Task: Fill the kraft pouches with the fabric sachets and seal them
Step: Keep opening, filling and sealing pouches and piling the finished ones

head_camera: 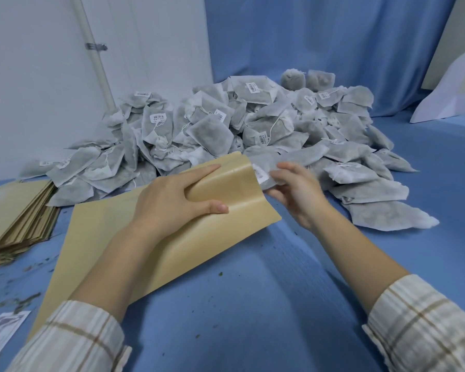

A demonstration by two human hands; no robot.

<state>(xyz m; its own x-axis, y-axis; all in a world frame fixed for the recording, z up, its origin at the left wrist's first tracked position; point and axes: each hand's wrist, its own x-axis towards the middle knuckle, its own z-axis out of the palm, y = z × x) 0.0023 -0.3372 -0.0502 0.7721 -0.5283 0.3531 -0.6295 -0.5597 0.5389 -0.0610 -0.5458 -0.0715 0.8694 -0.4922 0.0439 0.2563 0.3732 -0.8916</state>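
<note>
Plaid sleeves (pixel 73 336), two, at the near edge of the blue-covered tabletop (pixel 253 304). Left hand (pixel 172 200): fingers curled over the mouth of a kraft pouch (pixel 151 237), thumb beneath, holding it open; pouch lies diagonally toward the near-left corner. Right hand (pixel 295 189): pinches a fabric sachet (pixel 266 174) at the pouch mouth, its labelled end just entering. Heap of sachets (pixel 239 124): far centre, against the blue curtain (pixel 333 36). Stack of flat kraft pouches (pixel 14 218): left edge. Printed label sheet (pixel 3 328): near-left corner. Dark crumbs (pixel 19 302): scattered near left.
</note>
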